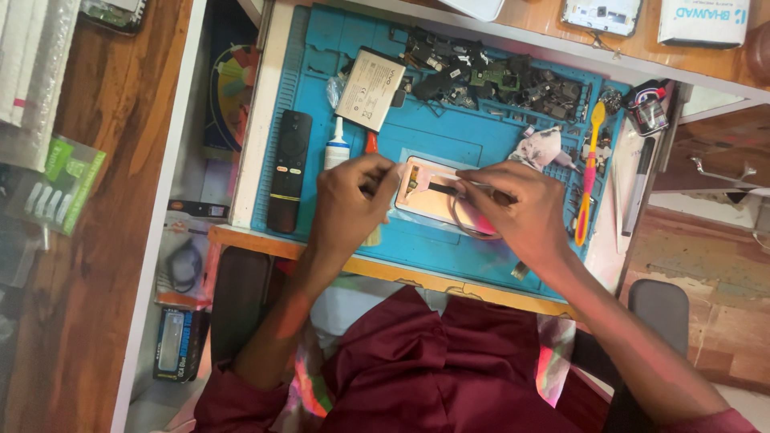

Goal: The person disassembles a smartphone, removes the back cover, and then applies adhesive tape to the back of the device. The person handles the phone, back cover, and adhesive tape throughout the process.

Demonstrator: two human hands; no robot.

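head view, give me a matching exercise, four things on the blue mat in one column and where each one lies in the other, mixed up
Things:
1. black remote
2. flat battery pack
3. yellow tool
4. opened phone

Places:
A. between the left hand and the right hand
B. right side of the blue mat, lying lengthwise near its edge
C. left edge of the mat, beside the small white bottle
D. upper part of the mat, left of the heap of dark parts

Pairs: 1-C, 2-D, 3-B, 4-A
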